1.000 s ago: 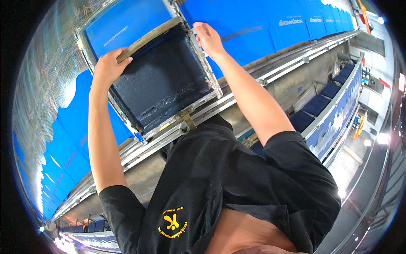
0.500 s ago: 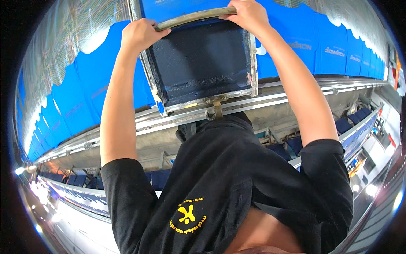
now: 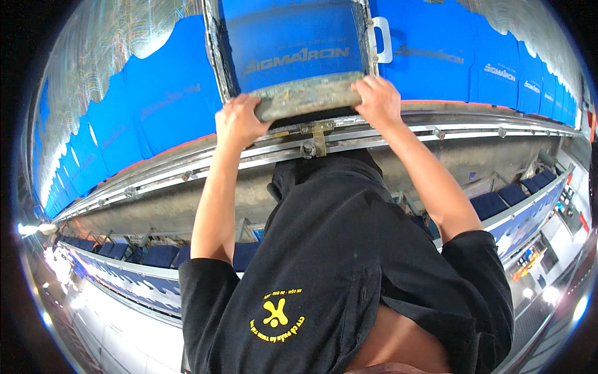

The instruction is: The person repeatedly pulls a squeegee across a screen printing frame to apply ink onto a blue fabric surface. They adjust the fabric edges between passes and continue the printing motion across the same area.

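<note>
Both hands grip a worn wooden squeegee (image 3: 311, 98) near the near end of a screen-printing frame (image 3: 215, 53). My left hand (image 3: 242, 122) is wrapped round its left end. At the right end, my right hand (image 3: 380, 103) has its fingers over the top. The squeegee leans so that its broad side shows; its blade edge is hidden. Beyond it, the screen mesh (image 3: 296, 28) lets blue fabric and dark lettering show through. A dark strip, apparently ink, lies on the near side of the squeegee. A white loop handle (image 3: 384, 40) sits beside the frame's right side.
Blue fabric pieces (image 3: 156, 93) lie in a long row on both sides, several with dark or pale prints. A metal rail (image 3: 423, 132) runs along the table's near edge, with a bracket (image 3: 319, 140) at the frame. Behind me stand dark blue panels (image 3: 492, 206) on a rack.
Both hands have pulled the squeegee from the far part of the frame to its near end. The dark ink covering the mesh has cleared, and blue fabric with lettering shows through.
</note>
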Demonstrator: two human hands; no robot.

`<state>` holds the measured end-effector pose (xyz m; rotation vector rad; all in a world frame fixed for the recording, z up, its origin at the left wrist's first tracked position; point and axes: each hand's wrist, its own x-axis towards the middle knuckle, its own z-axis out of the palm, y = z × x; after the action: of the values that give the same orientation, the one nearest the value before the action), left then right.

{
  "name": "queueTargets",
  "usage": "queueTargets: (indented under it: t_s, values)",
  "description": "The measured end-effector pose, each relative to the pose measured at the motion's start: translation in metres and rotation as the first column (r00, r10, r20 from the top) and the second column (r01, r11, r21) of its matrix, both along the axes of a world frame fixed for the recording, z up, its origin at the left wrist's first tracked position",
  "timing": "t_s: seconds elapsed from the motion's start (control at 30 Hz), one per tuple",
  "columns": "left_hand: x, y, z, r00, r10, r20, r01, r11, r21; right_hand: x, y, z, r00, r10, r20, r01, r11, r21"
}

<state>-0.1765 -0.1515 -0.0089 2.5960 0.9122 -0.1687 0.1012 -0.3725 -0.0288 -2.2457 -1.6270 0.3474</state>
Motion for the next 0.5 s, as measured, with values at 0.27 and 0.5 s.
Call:
queueTargets:
  t_s: [0.27,0.5]
  values:
    - [0.032,0.045,0.056,0.963,-0.129,-0.237,0.102,0.987,-0.125,0.022,0.028,0.037,0.999,0.04,0.031,-0.041,0.999,0.019]
    - [0.103,0.159,0.043,0.966,-0.106,-0.238,0.102,0.994,-0.029,0.097,0.144,0.036,0.992,0.029,0.126,-0.027,1.0,-0.016]
